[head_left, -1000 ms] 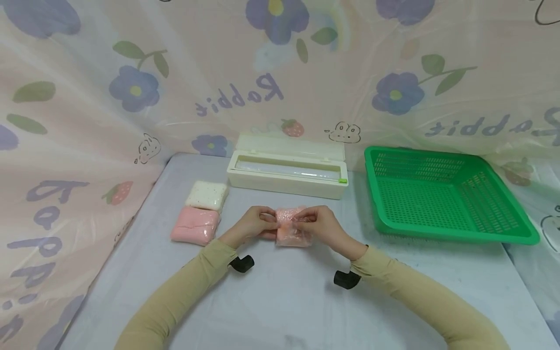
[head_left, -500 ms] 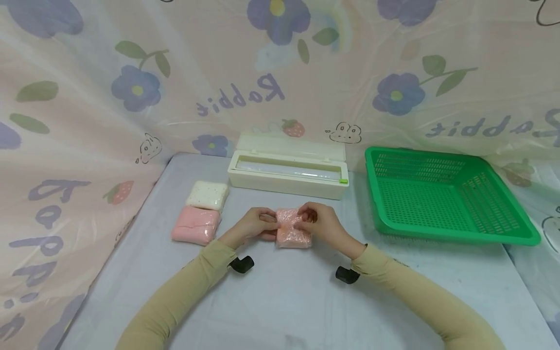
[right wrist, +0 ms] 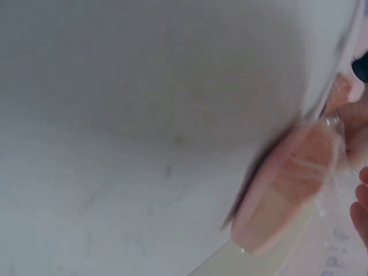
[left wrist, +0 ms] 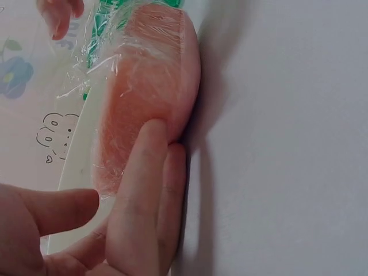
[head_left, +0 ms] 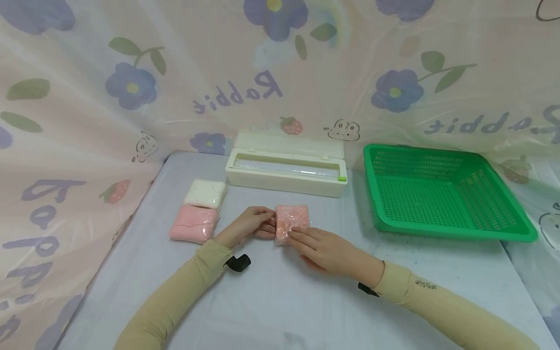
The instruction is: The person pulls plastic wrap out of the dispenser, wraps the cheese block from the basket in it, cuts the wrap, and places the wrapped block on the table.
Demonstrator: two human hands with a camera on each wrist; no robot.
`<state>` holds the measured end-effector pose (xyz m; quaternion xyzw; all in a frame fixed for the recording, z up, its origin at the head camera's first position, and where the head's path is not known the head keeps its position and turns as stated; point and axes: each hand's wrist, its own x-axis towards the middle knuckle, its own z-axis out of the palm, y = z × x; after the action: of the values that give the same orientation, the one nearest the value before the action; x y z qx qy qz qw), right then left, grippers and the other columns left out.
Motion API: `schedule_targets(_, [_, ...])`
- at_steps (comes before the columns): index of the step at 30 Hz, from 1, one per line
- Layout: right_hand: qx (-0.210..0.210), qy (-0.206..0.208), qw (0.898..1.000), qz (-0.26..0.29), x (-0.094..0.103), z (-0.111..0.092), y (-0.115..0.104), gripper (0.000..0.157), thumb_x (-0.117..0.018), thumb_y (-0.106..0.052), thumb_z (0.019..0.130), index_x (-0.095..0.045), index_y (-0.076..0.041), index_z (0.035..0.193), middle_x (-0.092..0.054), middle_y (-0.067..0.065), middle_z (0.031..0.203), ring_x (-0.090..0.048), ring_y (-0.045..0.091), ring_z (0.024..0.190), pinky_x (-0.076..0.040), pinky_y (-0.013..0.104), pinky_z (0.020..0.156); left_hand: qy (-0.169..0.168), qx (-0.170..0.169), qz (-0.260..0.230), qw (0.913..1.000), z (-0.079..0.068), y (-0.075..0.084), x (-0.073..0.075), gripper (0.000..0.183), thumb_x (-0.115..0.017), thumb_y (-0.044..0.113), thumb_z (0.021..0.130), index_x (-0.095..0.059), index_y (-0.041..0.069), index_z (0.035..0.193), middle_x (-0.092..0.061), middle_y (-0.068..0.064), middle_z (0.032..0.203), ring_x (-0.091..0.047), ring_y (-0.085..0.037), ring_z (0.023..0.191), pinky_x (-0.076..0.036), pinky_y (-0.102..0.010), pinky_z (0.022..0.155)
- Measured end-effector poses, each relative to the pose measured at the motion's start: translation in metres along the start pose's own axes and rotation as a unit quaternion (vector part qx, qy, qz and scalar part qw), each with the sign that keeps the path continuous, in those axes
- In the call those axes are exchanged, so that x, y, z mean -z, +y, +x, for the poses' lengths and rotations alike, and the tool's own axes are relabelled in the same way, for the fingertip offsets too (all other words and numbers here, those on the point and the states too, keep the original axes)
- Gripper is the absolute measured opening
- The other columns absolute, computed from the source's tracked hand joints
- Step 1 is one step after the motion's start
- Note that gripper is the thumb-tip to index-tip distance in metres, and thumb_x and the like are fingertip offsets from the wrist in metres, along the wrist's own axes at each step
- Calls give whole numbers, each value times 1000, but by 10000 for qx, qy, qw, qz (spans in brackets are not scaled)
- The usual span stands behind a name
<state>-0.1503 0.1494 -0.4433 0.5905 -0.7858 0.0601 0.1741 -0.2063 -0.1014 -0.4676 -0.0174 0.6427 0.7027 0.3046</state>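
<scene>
A pink block [head_left: 292, 218] wrapped in clear, crinkled plastic film lies on the table in the middle of the head view. My left hand [head_left: 255, 224] is at its left side; in the left wrist view the straight fingers [left wrist: 150, 167] touch the block's end, with the thumb apart from them. My right hand [head_left: 330, 250] is at the block's near right corner, its extended fingers overlapping it in the head view. In the right wrist view, the right fingertips [right wrist: 359, 215] show beside the block [right wrist: 293, 184], a little off it. Loose film sticks out from one side.
Left of the hands lie another film-wrapped pink block [head_left: 194, 223] and a white speckled block [head_left: 206, 193]. Behind stands a white cling film box [head_left: 284, 184], lid raised, roll inside. A green basket [head_left: 455, 233] stands at the right, near the printed curtain [head_left: 175, 73].
My right hand has let go of the film at the block's upper right and moved toward me, to the near right corner, its fingers now straighter. The left hand stays at the left side.
</scene>
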Motion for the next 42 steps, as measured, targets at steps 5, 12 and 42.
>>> schedule_targets(5, [-5,-947,9954,127,-10,1,-4,69,-61,-31,93,-31,-2,148,-27,13,154,-23,29,141,-25,41,114,-55,42,-30,10000,1,1,1,31,-38,10,104,-49,-11,124,-64,-20,100,-68,-23,81,-58,-40,77])
schedule_targets(12, [-367,-1155,9918,402,-24,7,9,76,-53,-48,94,-24,-6,151,-19,9,157,-13,29,144,-17,43,116,27,103,58,9999,-1,2,0,30,-39,11,104,-51,-9,123,-64,-15,95,-67,-20,79,-58,-38,75])
schedule_targets(42, [-1287,-854,9786,1356,-41,14,22,90,-63,-45,89,-17,0,151,-6,22,157,-7,38,143,-12,55,114,226,296,125,9992,0,3,-2,29,-45,13,102,-52,-6,122,-64,-16,99,-66,-18,77,-58,-38,75])
